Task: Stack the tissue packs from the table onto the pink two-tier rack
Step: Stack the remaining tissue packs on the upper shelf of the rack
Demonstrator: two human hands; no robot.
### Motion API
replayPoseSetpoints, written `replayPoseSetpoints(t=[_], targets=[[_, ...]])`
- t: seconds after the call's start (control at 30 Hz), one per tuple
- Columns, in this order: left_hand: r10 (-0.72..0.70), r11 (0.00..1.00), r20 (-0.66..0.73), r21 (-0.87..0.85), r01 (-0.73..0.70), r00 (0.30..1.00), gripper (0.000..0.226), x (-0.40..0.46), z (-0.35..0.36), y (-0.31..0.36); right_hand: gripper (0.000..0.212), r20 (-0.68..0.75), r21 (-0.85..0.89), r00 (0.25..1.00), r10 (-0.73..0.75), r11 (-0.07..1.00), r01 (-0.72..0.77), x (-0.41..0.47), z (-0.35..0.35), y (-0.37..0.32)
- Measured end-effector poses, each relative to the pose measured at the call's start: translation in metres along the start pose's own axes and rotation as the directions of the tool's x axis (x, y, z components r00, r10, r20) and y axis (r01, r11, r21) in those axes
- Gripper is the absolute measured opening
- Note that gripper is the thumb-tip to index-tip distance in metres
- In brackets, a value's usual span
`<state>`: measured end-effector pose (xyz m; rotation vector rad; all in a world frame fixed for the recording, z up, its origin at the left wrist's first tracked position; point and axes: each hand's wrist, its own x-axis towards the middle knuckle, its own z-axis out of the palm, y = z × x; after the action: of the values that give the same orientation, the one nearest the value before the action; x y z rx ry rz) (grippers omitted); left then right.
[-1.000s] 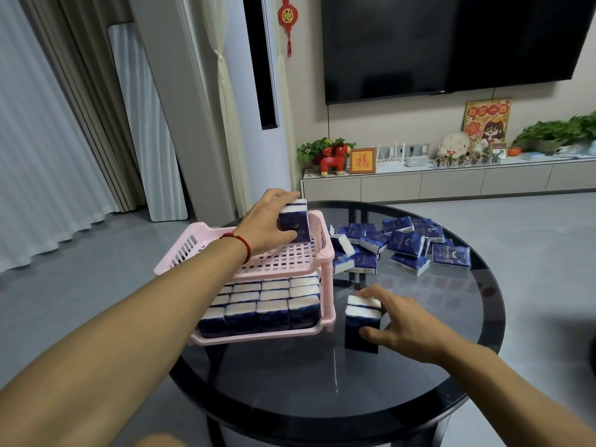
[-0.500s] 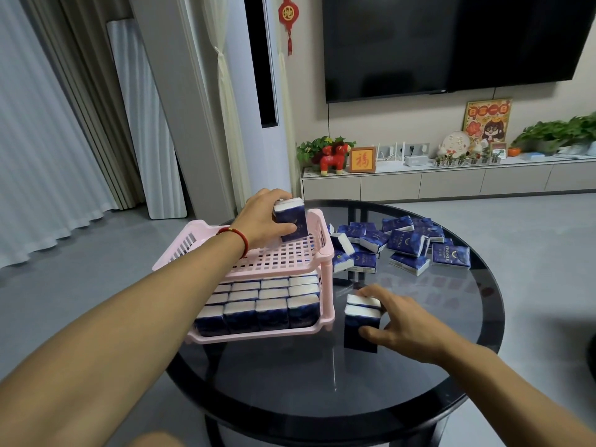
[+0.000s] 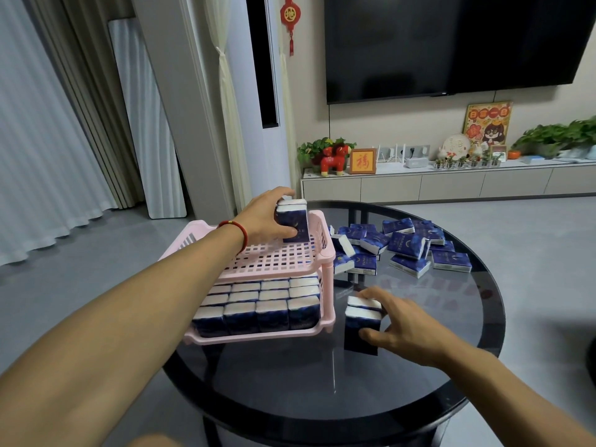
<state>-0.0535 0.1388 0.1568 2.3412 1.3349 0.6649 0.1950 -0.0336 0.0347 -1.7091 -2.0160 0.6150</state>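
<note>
The pink two-tier rack (image 3: 327, 262) stands on the left of the round dark glass table (image 3: 451, 366). Its lower tier is packed with rows of upright navy-and-white tissue packs (image 3: 258, 311). My left hand (image 3: 264, 217) grips one tissue pack (image 3: 295, 221) upright at the far right corner of the upper tier, which otherwise looks bare. My right hand (image 3: 403, 324) holds two upright packs (image 3: 361, 324) together on the glass just right of the rack. A loose pile of packs (image 3: 403, 246) lies at the table's far side.
Behind the table runs a low white cabinet (image 3: 451, 185) with ornaments and plants under a wall TV (image 3: 451, 43). A tall white unit (image 3: 258, 124) and curtains (image 3: 48, 140) stand at the left. Grey floor surrounds the table.
My left hand has kept the pack at the upper tier's far right corner, shifting it only slightly. The right hand stays on its two packs.
</note>
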Motion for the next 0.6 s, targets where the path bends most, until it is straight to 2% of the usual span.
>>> replayPoseSetpoints(t=[0.17,0.43,0.5,0.6], targets=[[-0.031,0.999,0.043,-0.029,0.032,0.999,0.097,-0.002,0.001,-0.005,0.054,0.002,0.007,1.000,-0.004,1.000,0.004,0.001,0.000,0.000],[-0.025,0.997,0.032,-0.067,0.027,0.999,0.095,-0.002,0.003,-0.011,0.053,-0.007,0.049,1.000,0.001,0.999,0.000,0.000,-0.001,0.001],[-0.015,0.995,0.021,-0.098,0.017,1.000,0.089,-0.002,0.003,-0.012,0.051,-0.058,0.096,0.998,0.017,0.995,-0.012,-0.003,-0.009,-0.002],[0.013,0.990,-0.006,-0.140,-0.014,1.000,0.078,-0.002,0.005,-0.013,0.049,-0.241,0.178,0.970,0.031,0.984,0.012,-0.009,-0.032,-0.010]])
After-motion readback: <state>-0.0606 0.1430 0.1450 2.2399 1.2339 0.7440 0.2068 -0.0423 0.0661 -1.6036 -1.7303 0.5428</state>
